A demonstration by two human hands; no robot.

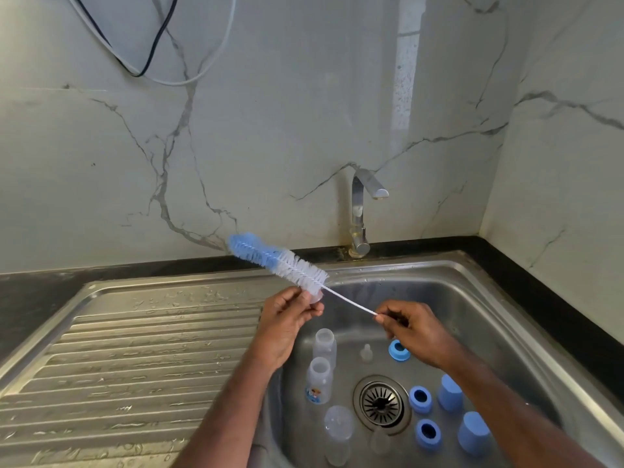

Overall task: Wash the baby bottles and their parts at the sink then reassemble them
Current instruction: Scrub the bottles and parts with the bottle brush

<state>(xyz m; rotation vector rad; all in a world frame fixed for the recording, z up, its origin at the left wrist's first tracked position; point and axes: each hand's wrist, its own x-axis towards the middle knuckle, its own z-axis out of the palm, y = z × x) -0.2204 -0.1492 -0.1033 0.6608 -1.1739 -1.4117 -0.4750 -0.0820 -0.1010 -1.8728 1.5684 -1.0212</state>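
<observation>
Left hand (287,319) pinches small clear teat (315,296) | right hand (410,327) pinches bottle brush (280,260) by wire handle | teat likely soft, slippery: grip its base

left hand (287,319): bare, no glove, no ring seen | right hand (410,327): bare, no glove | forearms: both bare to the frame edge, no sleeve, watch or band in view

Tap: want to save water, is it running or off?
Off: no stream falls from the tap spout into the sink.
</observation>
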